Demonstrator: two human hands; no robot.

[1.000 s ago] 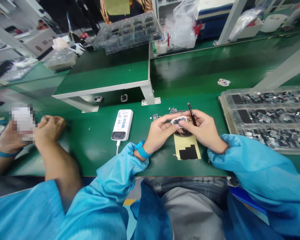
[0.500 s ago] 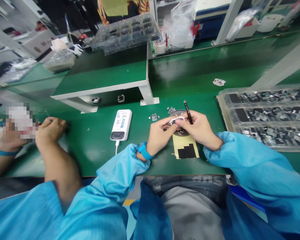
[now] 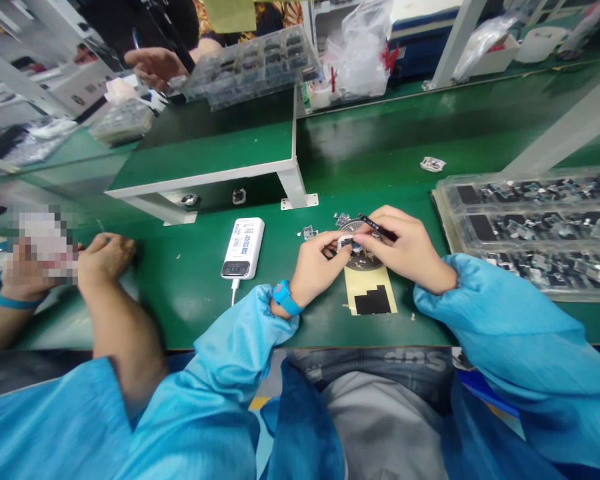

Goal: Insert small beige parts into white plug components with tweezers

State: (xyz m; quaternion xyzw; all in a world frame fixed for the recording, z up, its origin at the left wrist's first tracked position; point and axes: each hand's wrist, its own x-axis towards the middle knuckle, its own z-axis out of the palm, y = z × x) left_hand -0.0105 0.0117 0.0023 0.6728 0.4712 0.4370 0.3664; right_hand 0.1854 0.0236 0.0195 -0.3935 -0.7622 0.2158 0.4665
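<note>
Head view: compared with half a second ago, the black pen-like tool (image 3: 373,224) has swung from nearly upright to a low slant, its visible end pointing away to the upper left. The right hand (image 3: 397,243), which grips it, has its knuckles raised and its fingers bent further over. A co-worker's hand (image 3: 155,65) has come into sight behind the raised shelf, beside the clear tray (image 3: 260,81). The left hand (image 3: 315,267) has stayed in nearly the same place.

The small white part (image 3: 344,241) is pinched between the left hand's thumb and fingers, held above the left edge of a round perforated disc (image 3: 367,265) on the green table (image 3: 325,323). Its pale rim shows, with dark and bluish-grey detail inside; the fingers cover much of it, and the finer features are too small to read. The right hand's thumb and fingertip meet at its right side; whether they press on it cannot be told. Just below the disc lies a yellow sheet (image 3: 355,283) with a stepped black patch.
</note>
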